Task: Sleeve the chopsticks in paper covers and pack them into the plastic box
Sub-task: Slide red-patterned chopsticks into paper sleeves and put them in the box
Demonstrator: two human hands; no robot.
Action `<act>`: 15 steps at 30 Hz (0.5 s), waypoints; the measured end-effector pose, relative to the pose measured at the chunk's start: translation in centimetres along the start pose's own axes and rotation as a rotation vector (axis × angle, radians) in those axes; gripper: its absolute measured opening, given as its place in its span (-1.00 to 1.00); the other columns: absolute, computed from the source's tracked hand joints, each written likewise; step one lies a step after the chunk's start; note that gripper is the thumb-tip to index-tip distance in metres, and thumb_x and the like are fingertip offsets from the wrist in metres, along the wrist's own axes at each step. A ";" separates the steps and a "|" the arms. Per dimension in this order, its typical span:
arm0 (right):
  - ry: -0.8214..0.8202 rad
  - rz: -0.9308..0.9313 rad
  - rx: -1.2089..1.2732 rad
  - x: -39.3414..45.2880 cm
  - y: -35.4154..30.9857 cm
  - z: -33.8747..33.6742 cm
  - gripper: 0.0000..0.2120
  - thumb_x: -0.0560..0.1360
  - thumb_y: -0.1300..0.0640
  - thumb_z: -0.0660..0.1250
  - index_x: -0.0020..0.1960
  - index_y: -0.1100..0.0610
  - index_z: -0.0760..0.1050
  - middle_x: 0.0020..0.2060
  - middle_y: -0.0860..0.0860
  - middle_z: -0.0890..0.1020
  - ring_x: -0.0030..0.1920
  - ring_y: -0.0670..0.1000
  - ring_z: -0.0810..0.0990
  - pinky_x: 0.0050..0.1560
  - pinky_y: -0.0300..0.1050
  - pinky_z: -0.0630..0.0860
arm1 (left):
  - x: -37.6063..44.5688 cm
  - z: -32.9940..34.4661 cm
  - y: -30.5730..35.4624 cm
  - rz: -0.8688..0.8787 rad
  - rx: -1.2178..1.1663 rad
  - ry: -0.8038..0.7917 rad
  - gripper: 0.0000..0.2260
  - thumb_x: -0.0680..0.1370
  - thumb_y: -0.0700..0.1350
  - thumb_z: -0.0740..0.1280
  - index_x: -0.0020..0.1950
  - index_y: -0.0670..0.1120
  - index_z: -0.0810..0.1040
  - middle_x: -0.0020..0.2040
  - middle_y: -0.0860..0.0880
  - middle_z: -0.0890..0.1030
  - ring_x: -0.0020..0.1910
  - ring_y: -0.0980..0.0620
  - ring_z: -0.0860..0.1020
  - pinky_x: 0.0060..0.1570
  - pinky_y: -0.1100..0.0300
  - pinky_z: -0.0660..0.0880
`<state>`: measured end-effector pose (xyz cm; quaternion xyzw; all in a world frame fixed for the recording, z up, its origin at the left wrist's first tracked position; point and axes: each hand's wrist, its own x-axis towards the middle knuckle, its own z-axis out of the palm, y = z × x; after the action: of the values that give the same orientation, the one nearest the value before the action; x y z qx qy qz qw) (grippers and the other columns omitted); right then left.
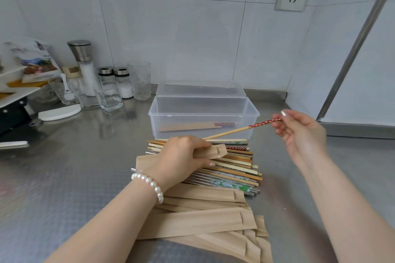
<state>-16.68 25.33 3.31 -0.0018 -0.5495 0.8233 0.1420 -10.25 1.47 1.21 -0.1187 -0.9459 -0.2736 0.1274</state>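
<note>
With my left hand (183,151) gripping a brown paper sleeve (215,151) over the loose pile and my right hand (299,132) pinching a red-patterned bamboo chopstick (241,129) before the clear plastic box (203,113), I should align tip with mouth, then slide slowly.
</note>
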 end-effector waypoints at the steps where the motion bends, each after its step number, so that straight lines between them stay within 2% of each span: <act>1: 0.071 -0.013 0.066 0.2 -0.1 -0.2 -0.88 0.51 0.34 0.25 -0.16 0.19 0.50 -0.47 0.00 0.64 -0.49 -0.10 0.56 -0.45 -0.32 0.47 | 0.0 0.0 0.0 0.000 -0.001 0.000 -0.55 0.34 0.05 0.47 0.20 0.02 0.54 0.09 0.01 0.61 0.08 0.02 0.53 0.11 0.16 0.42; 4: 0.265 -0.041 0.161 0.8 -0.2 -0.8 -0.89 0.51 0.30 0.29 -0.18 0.18 0.49 -0.56 -0.07 0.57 -0.57 -0.13 0.46 -0.50 -0.32 0.39 | 0.1 0.0 -0.1 0.001 -0.006 0.005 -0.56 0.35 0.04 0.47 0.19 0.01 0.55 0.10 0.01 0.61 0.09 0.01 0.53 0.13 0.13 0.42; 7: 0.391 -0.064 0.195 1.1 -0.6 -1.5 -0.87 0.50 0.31 0.31 -0.20 0.15 0.49 -0.54 -0.10 0.57 -0.58 -0.13 0.41 -0.51 -0.31 0.34 | 0.1 0.1 -0.2 -0.001 -0.008 0.029 -0.59 0.35 0.03 0.48 0.18 0.03 0.56 0.08 0.02 0.62 0.08 0.01 0.54 0.12 0.12 0.43; 10: 0.429 -0.076 0.203 1.5 -0.9 -2.0 -0.87 0.49 0.32 0.31 -0.20 0.15 0.50 -0.39 0.00 0.54 -0.57 -0.13 0.39 -0.51 -0.31 0.32 | 0.2 0.0 -0.5 -0.019 -0.002 0.057 -0.59 0.35 0.03 0.47 0.18 0.03 0.55 0.08 0.02 0.62 0.07 0.00 0.54 0.11 0.10 0.44; 15: 0.415 -0.117 0.130 1.6 -0.8 -2.1 -0.88 0.49 0.31 0.32 -0.20 0.16 0.51 -0.35 0.06 0.50 -0.60 -0.15 0.37 -0.54 -0.30 0.29 | 0.3 -0.1 -0.9 -0.040 -0.009 0.091 -0.58 0.35 0.04 0.47 0.18 0.02 0.56 0.09 0.04 0.62 0.08 0.04 0.54 0.12 0.12 0.45</act>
<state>-17.72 27.91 3.46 -0.1304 -0.4533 0.8294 0.2994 -10.76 0.69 0.95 -0.0879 -0.9401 -0.2854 0.1644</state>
